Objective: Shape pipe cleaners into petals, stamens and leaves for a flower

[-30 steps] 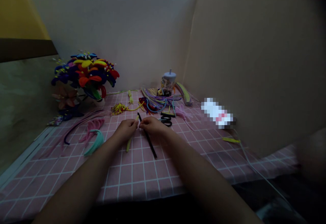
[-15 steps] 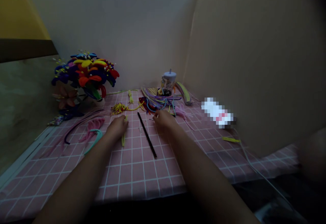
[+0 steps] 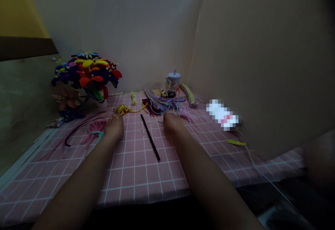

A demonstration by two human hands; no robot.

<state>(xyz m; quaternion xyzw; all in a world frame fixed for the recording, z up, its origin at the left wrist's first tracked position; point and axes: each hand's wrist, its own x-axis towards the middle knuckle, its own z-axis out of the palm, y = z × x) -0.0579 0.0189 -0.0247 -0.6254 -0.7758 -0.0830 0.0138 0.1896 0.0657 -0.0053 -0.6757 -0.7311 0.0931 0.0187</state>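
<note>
Fingers (image 3: pixel 114 121) either side of a straight black pipe cleaner (image 3: pixel 150 137)

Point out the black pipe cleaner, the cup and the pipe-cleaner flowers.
Black pipe cleaner (image 3: pixel 150 137): head view, its middle.
Cup (image 3: pixel 172 89): head view, its printed side.
Pipe-cleaner flowers (image 3: pixel 87 81): head view, an orange petal.

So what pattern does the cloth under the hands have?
The cloth is pink with a white grid of squares, shown best in the head view.
</note>
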